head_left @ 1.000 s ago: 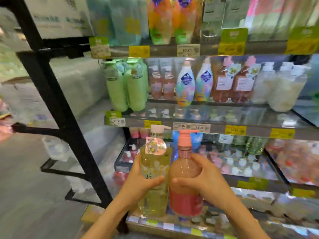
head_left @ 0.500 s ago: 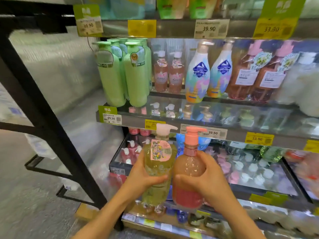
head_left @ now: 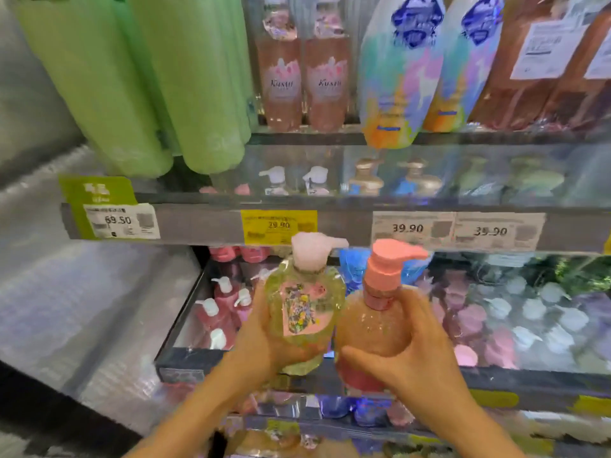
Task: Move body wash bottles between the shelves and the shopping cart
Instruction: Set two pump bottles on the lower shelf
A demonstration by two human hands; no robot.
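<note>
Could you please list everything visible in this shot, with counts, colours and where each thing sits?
yellow bottle: one, clear yellow with a pale pump, held in front of the shelves
pink bottle: one, orange-pink with a pink pump, held beside the yellow one
green bottles: at least two, light green, upper shelf at left
Kustie bottles: two, clear pink, upper shelf, right of the green ones
pastel bottles: two, white, blue and orange, upper shelf centre
brown bottles: at least two, amber, wrapped, upper shelf at right
price tags: four readable, yellow, white and green, on the shelf edge
small pump bottles: several, red-pink with white pumps, lower shelf at left
left hand: grips the yellow bottle
right hand: grips the pink bottle
</note>
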